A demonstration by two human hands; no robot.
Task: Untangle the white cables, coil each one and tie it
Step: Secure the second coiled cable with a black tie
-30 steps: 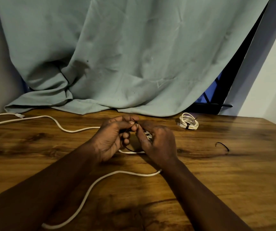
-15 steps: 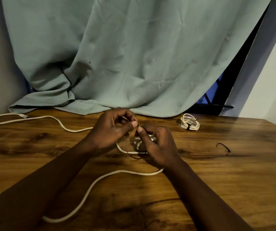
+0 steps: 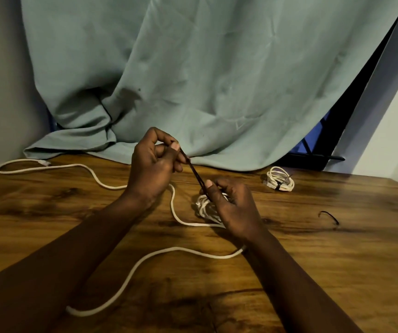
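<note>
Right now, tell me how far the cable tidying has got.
Done: the small white cable coil at the back right, bound with a dark band. In hand: the left hand and right hand pinch a thin dark tie taut over a second white coil. Left: the long thick white cable lies loose across the wooden table; a spare black tie lies nearby.

Two bare forearms fill the lower part of the frame, the left forearm coming in from the lower left corner, the right forearm from the lower right. Both are uncovered right to the frame edge. The left hand and right hand, near the centre, are bare too, with thumbnails trimmed short.
</note>
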